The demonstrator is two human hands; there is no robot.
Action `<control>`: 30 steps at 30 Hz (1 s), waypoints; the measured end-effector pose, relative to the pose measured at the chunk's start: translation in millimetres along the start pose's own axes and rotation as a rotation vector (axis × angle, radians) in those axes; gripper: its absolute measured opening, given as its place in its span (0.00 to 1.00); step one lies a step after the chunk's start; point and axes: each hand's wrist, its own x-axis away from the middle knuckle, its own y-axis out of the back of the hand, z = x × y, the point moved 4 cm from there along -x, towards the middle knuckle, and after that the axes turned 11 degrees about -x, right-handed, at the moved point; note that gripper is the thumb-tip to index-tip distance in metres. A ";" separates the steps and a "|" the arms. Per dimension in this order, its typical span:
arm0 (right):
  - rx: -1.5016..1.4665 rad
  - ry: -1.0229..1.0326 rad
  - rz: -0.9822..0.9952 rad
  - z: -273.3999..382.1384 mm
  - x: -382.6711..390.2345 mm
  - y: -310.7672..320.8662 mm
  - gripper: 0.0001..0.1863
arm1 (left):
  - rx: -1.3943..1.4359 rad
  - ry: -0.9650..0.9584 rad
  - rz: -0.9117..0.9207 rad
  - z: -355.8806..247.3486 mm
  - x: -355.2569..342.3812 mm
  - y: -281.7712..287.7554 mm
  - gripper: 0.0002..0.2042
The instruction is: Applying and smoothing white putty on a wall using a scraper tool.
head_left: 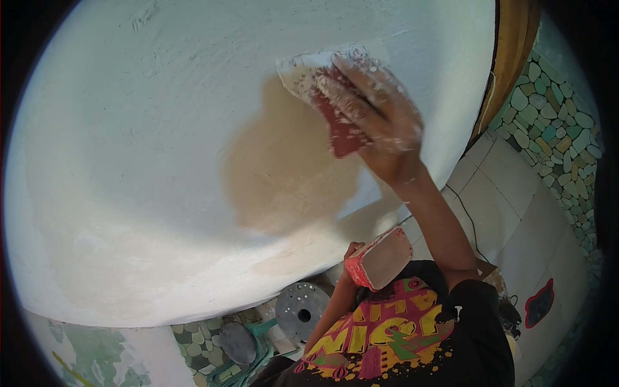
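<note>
My right hand (383,116), smeared with white filler and slightly blurred, grips a putty knife (340,137) with a red body. Its broad, filler-coated blade (295,76) lies against a smooth whitish wall (167,129). Below the blade, a tan patch (284,174) partly darkened by shadow shows on that surface. Down near my chest, my left hand (353,250) is closed around the side of a red rectangular tub (358,273). The tub is tilted, its inside coated pale; most of the left fingers are hidden behind it.
A brown wooden frame (517,48) borders the wall at right, beside pebble mosaic (554,122). Pale floor tiles (490,206) carry a thin dark cable (472,222) and a red-edged dark object (540,303). A grey disc with holes (293,309) and a round dark-topped stool-like object (237,343) stand below.
</note>
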 end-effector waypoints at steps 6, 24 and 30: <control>-0.032 -0.085 -0.030 -3.1 12.0 -12.0 0.33 | 0.097 -0.126 0.137 -1.1 12.4 -8.7 0.24; 0.075 -0.025 0.173 6.7 -27.1 29.0 0.32 | -0.003 -0.012 0.035 1.3 6.8 8.4 0.25; 0.035 -0.087 0.238 0.9 0.9 27.8 0.33 | 0.010 0.009 0.067 -9.7 13.3 2.7 0.29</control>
